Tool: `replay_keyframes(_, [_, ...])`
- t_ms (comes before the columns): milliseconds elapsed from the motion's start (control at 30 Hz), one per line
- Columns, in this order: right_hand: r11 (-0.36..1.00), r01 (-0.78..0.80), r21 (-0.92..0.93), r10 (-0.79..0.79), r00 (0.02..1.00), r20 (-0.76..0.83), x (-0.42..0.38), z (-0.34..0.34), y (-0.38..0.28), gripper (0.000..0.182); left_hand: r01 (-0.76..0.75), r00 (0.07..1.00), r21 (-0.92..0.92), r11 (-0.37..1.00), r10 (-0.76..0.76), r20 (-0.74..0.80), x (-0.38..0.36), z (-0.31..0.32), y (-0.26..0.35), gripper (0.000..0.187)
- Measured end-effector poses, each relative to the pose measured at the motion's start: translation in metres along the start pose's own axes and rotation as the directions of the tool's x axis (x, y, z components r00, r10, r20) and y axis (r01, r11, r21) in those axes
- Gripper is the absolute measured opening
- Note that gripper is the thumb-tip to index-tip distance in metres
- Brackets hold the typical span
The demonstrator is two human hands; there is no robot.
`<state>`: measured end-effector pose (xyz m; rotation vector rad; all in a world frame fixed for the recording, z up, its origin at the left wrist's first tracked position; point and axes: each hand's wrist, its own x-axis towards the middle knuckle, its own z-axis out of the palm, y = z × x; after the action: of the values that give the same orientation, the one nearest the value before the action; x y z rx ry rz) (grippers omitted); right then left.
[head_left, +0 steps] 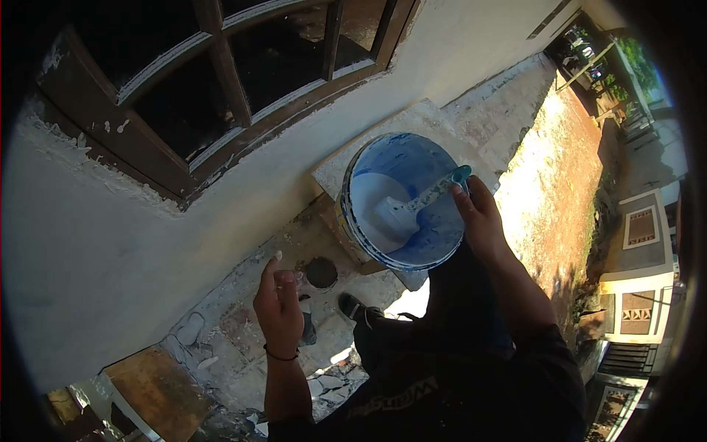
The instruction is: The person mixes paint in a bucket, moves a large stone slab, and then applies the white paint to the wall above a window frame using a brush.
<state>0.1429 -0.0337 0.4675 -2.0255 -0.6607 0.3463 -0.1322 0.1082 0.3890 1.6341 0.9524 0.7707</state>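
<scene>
White liquid (370, 210) in bucket (442, 243), right hand (484, 225) pinched on brush handle (433, 194), left hand (283, 317) half-curled, looks empty; drag bristles up the inner wall to limit drips.

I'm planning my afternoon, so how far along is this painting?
Looks done: the wall is mostly pale, though coats can't be counted. In hand: the right hand holds the brush, its head at the white paint in the bucket; the left hand appears empty. Perhaps left: the yellowish patch low on the wall and the ragged edge along the brown window frame. So, likely partway.
</scene>
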Motion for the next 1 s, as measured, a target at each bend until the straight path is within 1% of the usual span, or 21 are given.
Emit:
replay_keyframes(33, [1.000, -0.025, 0.017, 0.025, 1.000, 0.001, 0.005, 0.002, -0.006, 0.028, 0.004, 1.000, 0.013, 1.000, -0.004, -0.011, -0.003, -0.006, 0.000, 0.032])
replay_keyframes(100, [0.998, 0.000, 0.059, 0.000, 1.000, 0.006, 0.015, 0.007, -0.015, 0.028, -0.038, 0.990, 0.158, 0.987, 0.059, -0.132, -0.006, -0.016, -0.002, 0.031])
replay_keyframes(167, [0.985, -0.048, 0.168, 0.035, 0.996, 0.077, 0.032, 0.010, -0.021, 0.028, -0.052, 0.976, 0.222, 0.974, 0.097, -0.194, -0.007, -0.028, -0.009, 0.030])
replay_keyframes(200, [0.982, -0.037, 0.184, 0.023, 0.997, 0.079, 0.041, 0.010, -0.026, 0.028, -0.046, 0.963, 0.278, 0.960, 0.116, -0.242, -0.005, -0.036, -0.009, 0.030])
replay_keyframes(233, [0.968, -0.047, 0.248, 0.029, 0.997, 0.074, 0.050, 0.006, -0.033, 0.028, -0.034, 0.952, 0.329, 0.944, 0.130, -0.276, 0.000, -0.042, -0.006, 0.030])
replay_keyframes(267, [0.952, -0.062, 0.298, 0.043, 0.997, 0.069, 0.058, -0.003, -0.040, 0.027, -0.024, 0.946, 0.367, 0.930, 0.139, -0.291, 0.010, -0.046, 0.004, 0.029])
replay_keyframes(300, [0.954, -0.072, 0.291, 0.055, 0.996, 0.067, 0.066, -0.015, -0.048, 0.027, -0.018, 0.950, 0.364, 0.931, 0.129, -0.283, 0.020, -0.045, 0.020, 0.029])
replay_keyframes(367, [0.938, -0.019, 0.347, 0.025, 1.000, -0.012, 0.088, -0.041, -0.068, 0.027, -0.163, 0.933, 0.462, 0.872, 0.289, -0.216, 0.055, -0.041, 0.066, 0.029])
replay_keyframes(400, [0.926, -0.040, 0.374, 0.030, 0.999, 0.032, 0.099, -0.060, -0.075, 0.028, -0.174, 0.933, 0.474, 0.863, 0.298, -0.200, 0.072, -0.040, 0.090, 0.029])
replay_keyframes(467, [0.925, 0.007, 0.380, -0.016, 1.000, 0.020, 0.125, -0.090, -0.078, 0.028, -0.385, 0.864, 0.597, 0.704, 0.502, -0.033, 0.102, -0.032, 0.135, 0.028])
replay_keyframes(500, [0.929, 0.026, 0.369, -0.026, 1.000, -0.007, 0.135, -0.103, -0.074, 0.028, -0.415, 0.844, 0.636, 0.651, 0.537, 0.002, 0.115, -0.026, 0.157, 0.028])
replay_keyframes(567, [0.911, 0.049, 0.408, -0.039, 0.999, -0.033, 0.157, -0.125, -0.063, 0.028, -0.506, 0.769, 0.709, 0.491, 0.629, 0.112, 0.143, -0.016, 0.182, 0.028])
replay_keyframes(600, [0.902, 0.067, 0.426, -0.051, 0.997, -0.049, 0.165, -0.135, -0.054, 0.028, -0.504, 0.783, 0.694, 0.514, 0.612, 0.114, 0.154, -0.006, 0.190, 0.027])
replay_keyframes(633, [0.897, 0.064, 0.438, -0.041, 0.997, -0.062, 0.174, -0.145, -0.042, 0.028, -0.517, 0.776, 0.694, 0.501, 0.617, 0.133, 0.165, 0.007, 0.198, 0.027])
replay_keyframes(700, [0.875, 0.071, 0.479, -0.019, 0.993, -0.112, 0.191, -0.162, -0.020, 0.026, -0.556, 0.735, 0.724, 0.409, 0.649, 0.198, 0.188, 0.032, 0.213, 0.027])
replay_keyframes(767, [0.865, 0.057, 0.499, 0.033, 0.985, -0.169, 0.200, -0.172, -0.012, 0.025, -0.598, 0.710, 0.702, 0.387, 0.661, 0.242, 0.213, 0.058, 0.210, 0.027])
replay_keyframes(833, [0.858, 0.042, 0.511, 0.081, 0.973, -0.217, 0.213, -0.185, -0.002, 0.025, -0.665, 0.687, 0.645, 0.377, 0.647, 0.330, 0.231, 0.088, 0.210, 0.026])
replay_keyframes(867, [0.867, 0.032, 0.498, 0.090, 0.972, -0.218, 0.221, -0.193, 0.009, 0.024, -0.677, 0.701, 0.607, 0.416, 0.614, 0.361, 0.239, 0.104, 0.210, 0.027])
replay_keyframes(900, [0.874, 0.022, 0.486, 0.098, 0.971, -0.220, 0.228, -0.201, 0.019, 0.023, -0.686, 0.696, 0.595, 0.418, 0.615, 0.371, 0.245, 0.119, 0.207, 0.027])
replay_keyframes(967, [0.880, 0.016, 0.475, 0.114, 0.963, -0.245, 0.238, -0.211, 0.033, 0.022, -0.717, 0.695, 0.525, 0.458, 0.525, 0.491, 0.255, 0.150, 0.190, 0.029])
replay_keyframes(1000, [0.884, 0.014, 0.467, 0.118, 0.960, -0.253, 0.243, -0.216, 0.039, 0.022, -0.711, 0.702, 0.491, 0.504, 0.477, 0.529, 0.257, 0.166, 0.175, 0.030])
